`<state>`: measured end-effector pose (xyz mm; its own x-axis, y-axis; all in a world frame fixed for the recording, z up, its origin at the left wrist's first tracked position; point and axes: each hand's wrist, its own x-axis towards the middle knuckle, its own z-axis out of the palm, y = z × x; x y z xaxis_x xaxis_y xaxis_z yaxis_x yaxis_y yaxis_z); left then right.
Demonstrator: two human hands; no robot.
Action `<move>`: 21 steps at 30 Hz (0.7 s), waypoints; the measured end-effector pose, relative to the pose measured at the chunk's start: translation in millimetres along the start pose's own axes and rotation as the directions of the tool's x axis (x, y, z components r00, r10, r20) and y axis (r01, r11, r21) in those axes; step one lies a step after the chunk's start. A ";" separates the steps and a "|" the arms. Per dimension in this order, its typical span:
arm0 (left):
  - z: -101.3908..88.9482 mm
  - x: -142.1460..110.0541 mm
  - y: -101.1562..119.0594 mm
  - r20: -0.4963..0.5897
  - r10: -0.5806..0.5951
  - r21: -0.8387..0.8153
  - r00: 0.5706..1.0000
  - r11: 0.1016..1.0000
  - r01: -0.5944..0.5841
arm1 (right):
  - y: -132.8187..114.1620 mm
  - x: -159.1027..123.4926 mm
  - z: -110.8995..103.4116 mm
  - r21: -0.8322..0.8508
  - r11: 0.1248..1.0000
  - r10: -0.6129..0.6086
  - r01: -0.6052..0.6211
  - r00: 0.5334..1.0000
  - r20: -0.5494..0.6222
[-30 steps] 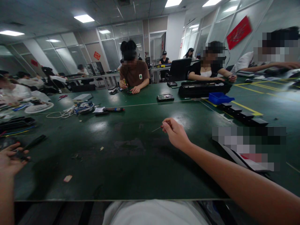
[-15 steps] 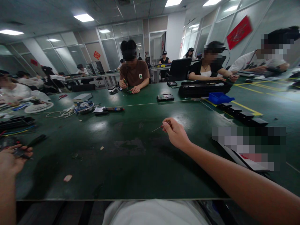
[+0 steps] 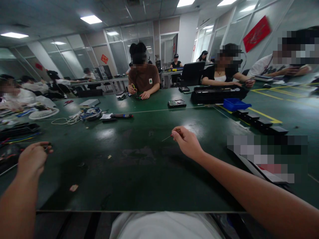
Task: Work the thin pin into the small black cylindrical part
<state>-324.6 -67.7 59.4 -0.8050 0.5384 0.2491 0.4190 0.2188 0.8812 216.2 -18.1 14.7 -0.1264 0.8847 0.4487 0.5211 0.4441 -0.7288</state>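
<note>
In my right hand (image 3: 186, 141), above the middle of the green table (image 3: 139, 186), is a slim screwdriver (image 3: 166, 137). Its thin metal shaft points left and down, and the fingers pinch its red handle. My left hand (image 3: 33, 157) is closed at the left side of the table. A dark handle end shows at its fingertips, and a thin metal shaft (image 3: 8, 169) sticks out behind the hand, apparently one long screwdriver mostly hidden by the palm. Beside that hand lie dark tools (image 3: 11, 151), partly covered.
Paper scraps (image 3: 74, 188) lie at front left. Farther back are a pen-like tool (image 3: 122, 116), a cable bundle (image 3: 91, 114), a hard drive (image 3: 176, 104), a blue bin (image 3: 235, 104) and black blocks (image 3: 264, 122). A blurred booklet (image 3: 259, 166) lies right. A person (image 3: 143, 79) works opposite.
My left hand has lifted and moved right from the dark tools, its fingers now closed round a dark handle. My right hand stays almost still with its screwdriver.
</note>
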 end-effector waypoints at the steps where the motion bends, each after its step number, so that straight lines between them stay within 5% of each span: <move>1: 8.6 -6.0 7.1 0.007 -0.018 -0.045 1.000 0.999 0.018 | -0.1 0.1 -0.1 -0.008 1.000 -0.003 0.003 1.000 0.009; 5: 44.1 -32.6 40.9 0.141 0.053 -0.122 0.989 0.992 -0.036 | 0.0 -0.3 -0.1 -0.025 1.000 -0.001 0.002 0.999 0.036; 9: 79.9 -67.4 78.9 0.385 0.220 -0.201 0.896 0.968 -0.151 | -2.3 -1.8 -0.7 -0.034 0.999 -0.018 0.020 0.998 0.062; 12: 108.1 -97.5 105.9 0.502 0.338 -0.233 0.796 0.939 -0.253 | -5.4 -3.1 -2.0 -0.062 0.997 -0.052 0.056 0.996 0.068; 16: 146.0 -144.2 133.1 0.660 0.437 -0.299 0.611 0.899 -0.321 | -7.4 -4.0 -3.1 -0.076 0.994 -0.078 0.084 0.994 0.076; 21: 186.9 -204.8 134.5 0.784 0.498 -0.345 0.372 0.847 -0.405 | -9.1 -4.8 -3.1 -0.095 0.991 -0.092 0.099 0.993 0.071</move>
<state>-24.9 3.6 51.9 0.2378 0.9469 0.2163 0.5357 -0.3137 0.7840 214.7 -26.9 20.8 -0.2337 0.8477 0.4763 0.5840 0.5140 -0.6283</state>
